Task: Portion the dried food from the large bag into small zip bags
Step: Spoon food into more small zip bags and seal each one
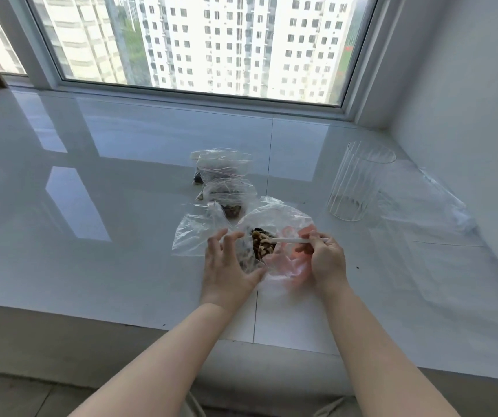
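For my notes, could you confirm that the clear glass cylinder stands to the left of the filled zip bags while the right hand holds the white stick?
Not quite: in the head view, the glass cylinder stands to the right of the filled zip bags. The right hand does hold the white stick.

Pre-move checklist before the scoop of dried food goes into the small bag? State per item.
1. Scoop loaded: white scoop carries dried food at its tip. Ok.
2. Right hand grips the scoop handle. Ok.
3. Left hand holds the small bag with fingers curled round it. Ok.
4. Small bag mouth open under the scoop: cannot tell, clear film overlaps.
5. Large bag lies on the white sill beneath the hands. Ok.
6. Filled zip bags sit behind, out of the way; glass cylinder stands to the right, apart. Ok.
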